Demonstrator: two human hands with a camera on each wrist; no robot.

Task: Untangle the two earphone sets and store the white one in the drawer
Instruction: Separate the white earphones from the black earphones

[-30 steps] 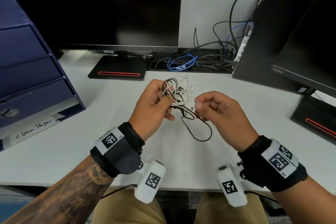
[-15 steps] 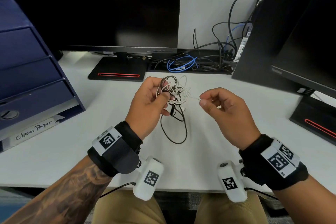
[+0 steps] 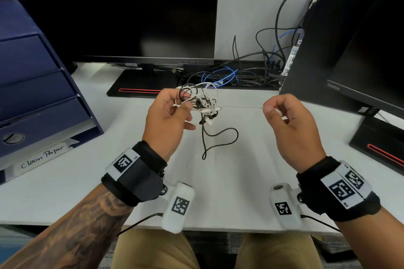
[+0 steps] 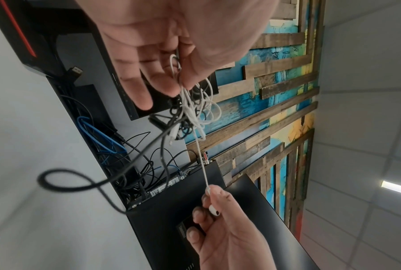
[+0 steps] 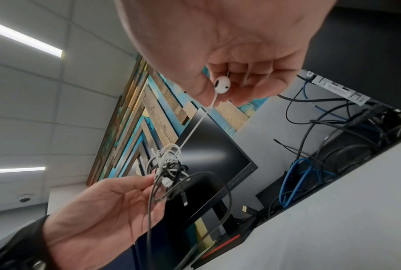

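My left hand point(image 3: 185, 106) pinches a tangle of white and black earphone cords point(image 3: 203, 102) above the desk. A black cord loop point(image 3: 220, 137) hangs from the tangle down to the desk. My right hand point(image 3: 267, 109), off to the right, pinches a white earbud point(image 5: 222, 85) by its stem. A single white strand point(image 3: 240, 107) runs taut from that earbud back to the tangle point(image 5: 167, 168). The left wrist view shows the tangle point(image 4: 194, 109) under my left fingertips and the earbud point(image 4: 214, 210) in the right hand. A blue drawer unit point(image 3: 32, 85) stands at the left, its drawers closed.
A monitor point(image 3: 131, 11) with its red-striped base point(image 3: 140, 89) stands behind my hands. A second monitor point(image 3: 360, 50) sits at the right. Loose black and blue cables point(image 3: 229, 74) lie along the back of the white desk point(image 3: 218, 181). A "Clean Paper" label point(image 3: 43, 156) sits under the drawers.
My right hand has moved right and away from the tangle, drawing one white strand out taut. The left hand rose slightly with the tangle, and the black loop swung right.
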